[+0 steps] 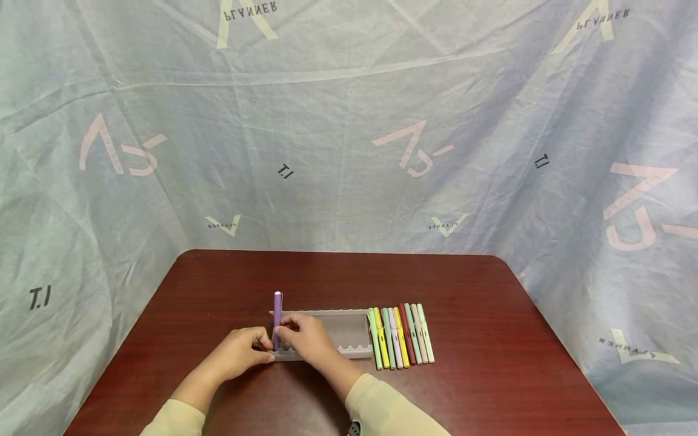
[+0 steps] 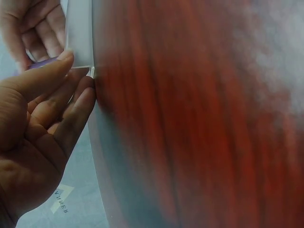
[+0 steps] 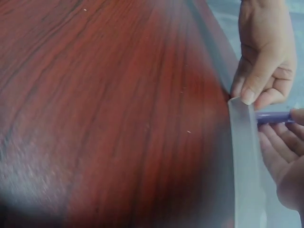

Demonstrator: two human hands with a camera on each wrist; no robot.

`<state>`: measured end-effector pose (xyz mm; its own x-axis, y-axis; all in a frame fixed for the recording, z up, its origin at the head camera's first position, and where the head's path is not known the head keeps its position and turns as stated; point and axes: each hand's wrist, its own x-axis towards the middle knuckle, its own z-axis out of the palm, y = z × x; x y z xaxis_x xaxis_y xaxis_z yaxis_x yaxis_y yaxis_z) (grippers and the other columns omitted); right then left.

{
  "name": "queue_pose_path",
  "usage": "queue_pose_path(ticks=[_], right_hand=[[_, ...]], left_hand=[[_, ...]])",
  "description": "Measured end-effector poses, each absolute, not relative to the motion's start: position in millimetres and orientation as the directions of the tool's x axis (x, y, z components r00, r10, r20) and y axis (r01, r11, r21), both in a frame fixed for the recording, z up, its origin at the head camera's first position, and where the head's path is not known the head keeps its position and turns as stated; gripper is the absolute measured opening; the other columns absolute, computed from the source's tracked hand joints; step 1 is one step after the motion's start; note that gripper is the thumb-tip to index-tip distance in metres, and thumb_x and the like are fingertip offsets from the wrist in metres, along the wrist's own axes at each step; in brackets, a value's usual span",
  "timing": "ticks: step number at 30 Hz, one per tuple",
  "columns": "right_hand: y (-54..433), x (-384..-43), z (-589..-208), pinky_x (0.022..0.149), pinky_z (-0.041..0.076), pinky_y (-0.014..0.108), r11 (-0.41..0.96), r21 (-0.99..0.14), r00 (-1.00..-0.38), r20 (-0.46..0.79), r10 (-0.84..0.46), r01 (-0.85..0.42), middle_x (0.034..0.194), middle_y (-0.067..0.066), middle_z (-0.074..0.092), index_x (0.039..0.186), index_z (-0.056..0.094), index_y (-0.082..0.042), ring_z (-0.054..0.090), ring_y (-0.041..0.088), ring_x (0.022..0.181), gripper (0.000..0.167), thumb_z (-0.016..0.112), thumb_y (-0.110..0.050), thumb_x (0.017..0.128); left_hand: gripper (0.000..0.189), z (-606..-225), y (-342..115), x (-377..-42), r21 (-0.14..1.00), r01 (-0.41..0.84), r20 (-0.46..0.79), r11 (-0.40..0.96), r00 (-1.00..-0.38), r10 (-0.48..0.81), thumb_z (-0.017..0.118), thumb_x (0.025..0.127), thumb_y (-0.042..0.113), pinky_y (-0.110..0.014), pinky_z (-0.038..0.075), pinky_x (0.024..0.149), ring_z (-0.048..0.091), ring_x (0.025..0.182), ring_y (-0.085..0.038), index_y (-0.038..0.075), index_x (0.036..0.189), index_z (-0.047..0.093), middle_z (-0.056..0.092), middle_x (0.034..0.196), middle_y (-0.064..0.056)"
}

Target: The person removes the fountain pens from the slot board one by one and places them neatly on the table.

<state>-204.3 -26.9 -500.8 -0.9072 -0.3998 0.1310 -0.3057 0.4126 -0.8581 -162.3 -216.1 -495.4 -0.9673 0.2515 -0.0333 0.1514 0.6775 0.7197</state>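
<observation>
A translucent pen tray with notched long sides lies on the table. Over its left end a purple pen stands nearly upright, pinched between the thumb and fingers of my right hand. The pen's lower end is at the near notched side; whether it touches the tray I cannot tell. My left hand grips the tray's near left corner, thumb against the wall, as the right wrist view shows with the left hand at the end of the tray wall.
Right of the tray, several pens in green, yellow, lilac, dark red and pink lie side by side, the leftmost close against the tray's end. The reddish-brown table has a printed grey cloth hanging behind it and at both sides.
</observation>
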Motion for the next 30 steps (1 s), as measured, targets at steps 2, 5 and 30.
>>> queue_pose_path(ticks=[2, 5, 30], right_hand=[[-25.1, -204.2, -497.6, 0.062, 0.048, 0.018, 0.359, -0.888, -0.904, 0.127, -0.408, -0.286, 0.082, -0.006, 0.069, 0.096, 0.070, -0.013, 0.059, -0.002, 0.069, 0.015, 0.070, -0.027, 0.091], [-21.6, -204.3, -494.7, 0.065, 0.054, 0.024, 0.236, -0.947, -0.897, 0.100, -0.431, -0.220, 0.086, 0.001, 0.071, 0.098, 0.069, -0.009, 0.068, 0.009, 0.074, 0.015, 0.069, -0.023, 0.092], [27.3, -208.3, -512.2, 0.074, 0.057, 0.050, 0.026, -0.998, -0.873, 0.032, -0.486, -0.051, 0.093, 0.024, 0.068, 0.103, 0.062, 0.009, 0.070, 0.025, 0.077, 0.019, 0.065, -0.007, 0.093]], left_hand=[[0.017, -494.9, -216.2, -161.8, 0.723, 0.150, -0.037, 0.674, -0.966, 0.255, 0.080, 0.080, 0.018, -0.024, 0.047, 0.066, 0.060, 0.080, -0.010, 0.016, 0.085, 0.064, 0.068, 0.087, 0.006], [0.017, -493.8, -216.1, -161.3, 0.731, 0.146, -0.043, 0.667, -0.965, 0.258, 0.080, 0.080, 0.017, -0.024, 0.047, 0.066, 0.061, 0.080, -0.010, 0.015, 0.085, 0.063, 0.069, 0.087, 0.006], [0.016, -495.2, -213.8, -162.2, 0.719, 0.161, -0.009, 0.676, -0.971, 0.241, 0.080, 0.079, 0.016, -0.023, 0.048, 0.073, 0.066, 0.092, -0.014, 0.018, 0.082, 0.064, 0.075, 0.097, 0.008]])
